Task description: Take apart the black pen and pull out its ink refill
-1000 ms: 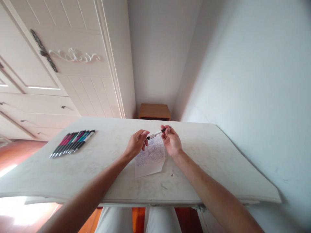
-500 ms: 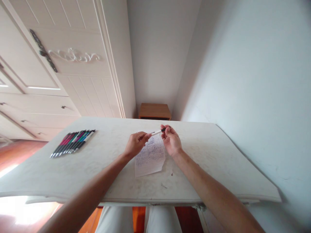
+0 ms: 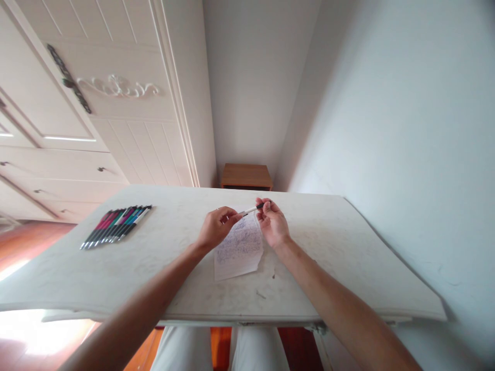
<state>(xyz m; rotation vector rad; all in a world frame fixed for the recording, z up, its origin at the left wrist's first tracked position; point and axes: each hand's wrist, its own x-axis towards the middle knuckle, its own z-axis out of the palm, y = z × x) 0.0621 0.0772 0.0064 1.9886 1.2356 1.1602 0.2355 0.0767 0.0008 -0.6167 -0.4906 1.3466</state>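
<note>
Above paper (image 3: 238, 252), hands (image 3: 217, 226) (image 3: 273, 222) raised, pinching pen (image 3: 252, 209)

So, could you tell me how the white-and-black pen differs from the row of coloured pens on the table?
The white-and-black pen is single and raised in the right hand's fingers; the row of coloured pens lies flat on the white table, several side by side. The row shows pink and teal barrels, unlike the held pen. Both are slim pens.
</note>
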